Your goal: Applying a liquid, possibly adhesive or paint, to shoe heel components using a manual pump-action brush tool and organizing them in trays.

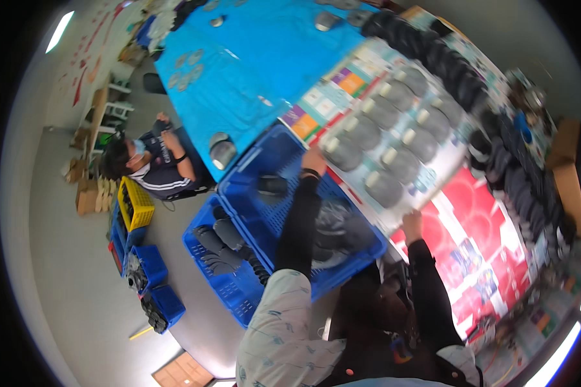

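A white board (425,182) carries rows of rounded dark grey pieces (384,188), each with a small cream tab. My left hand (314,161) is at the board's left corner, its fingers closed on the edge. At the near corner, my right hand (412,226) is closed on the same board. Motion blur softens both hands, and the fingers under the board are hidden. Below my left forearm sits a blue crate (281,138) with dark pieces and clear plastic wrap (332,219) inside.
Another blue crate (229,298) holds dark grey pieces. A blue-covered table (265,58) extends beyond, where a person (164,158) sits at left. Stacked dark pieces (426,48) line the right side, beside a red printed sheet (481,219). Yellow (135,203) and blue bins stand on the floor.
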### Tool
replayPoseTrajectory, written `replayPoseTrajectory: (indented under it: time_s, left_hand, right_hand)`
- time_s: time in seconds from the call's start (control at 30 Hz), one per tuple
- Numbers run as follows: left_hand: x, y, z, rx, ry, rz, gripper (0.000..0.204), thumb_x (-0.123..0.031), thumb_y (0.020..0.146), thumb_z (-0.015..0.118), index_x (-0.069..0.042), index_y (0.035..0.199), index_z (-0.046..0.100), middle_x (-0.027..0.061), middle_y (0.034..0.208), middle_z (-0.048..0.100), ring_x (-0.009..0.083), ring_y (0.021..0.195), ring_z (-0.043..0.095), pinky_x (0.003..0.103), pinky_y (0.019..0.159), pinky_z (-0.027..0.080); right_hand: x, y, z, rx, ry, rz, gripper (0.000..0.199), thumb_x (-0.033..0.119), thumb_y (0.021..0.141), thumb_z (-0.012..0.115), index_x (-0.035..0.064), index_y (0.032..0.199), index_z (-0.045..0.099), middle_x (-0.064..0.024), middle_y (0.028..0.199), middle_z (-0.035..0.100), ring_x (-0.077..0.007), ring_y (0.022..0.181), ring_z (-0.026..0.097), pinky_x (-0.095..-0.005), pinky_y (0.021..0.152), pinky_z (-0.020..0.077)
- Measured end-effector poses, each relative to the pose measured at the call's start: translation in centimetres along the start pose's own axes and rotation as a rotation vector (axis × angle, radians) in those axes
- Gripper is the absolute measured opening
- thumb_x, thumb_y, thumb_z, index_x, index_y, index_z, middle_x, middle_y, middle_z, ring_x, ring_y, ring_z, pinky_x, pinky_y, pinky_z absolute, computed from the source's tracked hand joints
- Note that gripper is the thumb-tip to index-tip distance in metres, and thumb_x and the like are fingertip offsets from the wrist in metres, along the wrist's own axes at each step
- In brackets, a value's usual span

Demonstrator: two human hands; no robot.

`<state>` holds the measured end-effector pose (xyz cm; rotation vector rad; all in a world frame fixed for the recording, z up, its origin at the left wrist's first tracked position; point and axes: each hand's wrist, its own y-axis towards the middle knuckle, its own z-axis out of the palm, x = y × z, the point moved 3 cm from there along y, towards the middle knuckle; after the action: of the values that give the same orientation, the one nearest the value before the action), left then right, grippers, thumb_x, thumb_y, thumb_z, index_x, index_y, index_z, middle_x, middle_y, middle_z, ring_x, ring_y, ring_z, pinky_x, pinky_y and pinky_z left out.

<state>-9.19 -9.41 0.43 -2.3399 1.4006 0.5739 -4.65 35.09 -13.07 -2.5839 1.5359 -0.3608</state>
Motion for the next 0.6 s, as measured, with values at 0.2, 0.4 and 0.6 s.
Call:
replayPoseTrajectory:
  time_s: [0.2,0.4,0.6]
  left_hand:
    - [8.1,-5.0,-4.1,-0.004,-0.048,-0.262,0.033,-0.008,0.086,0.059,0.001,0.117,0.060,0.0260,0.108,0.069,0.0429,0.105,0.065,0.050,0.091,0.052]
    - [6.1,0.4,-4.5,0.075,0.129,-0.171,0.029,-0.017,0.081,0.063,-0.002,0.107,0.065,0.0241,0.097,0.071,0.0430,0.093,0.069,0.052,0.081,0.055]
    - [10.9,-1.1,-5.5,0.014,0.211,0.008,0.017,-0.019,0.084,0.063,-0.007,0.094,0.071,0.0167,0.093,0.073,0.0377,0.090,0.071,0.047,0.081,0.057]
  right_hand:
    - [10.7,-2.2,-4.7,0.222,1.375,0.885,0.069,0.005,0.083,0.054,-0.0048,0.148,0.034,-0.0189,0.121,0.053,-0.0253,0.096,0.057,-0.0372,0.068,0.0527]
    - [7.7,-0.6,-3.6,0.220,-0.121,-0.038,0.024,0.012,0.076,0.068,0.0053,0.099,0.066,-0.0083,0.077,0.063,-0.0266,0.082,0.064,-0.0417,0.092,0.0488]
    - [13.5,-0.3,-6.4,0.001,0.854,0.771,0.049,0.021,0.076,0.060,-0.0091,0.116,0.061,-0.0359,0.106,0.065,-0.0498,0.110,0.061,-0.0497,0.098,0.0489]
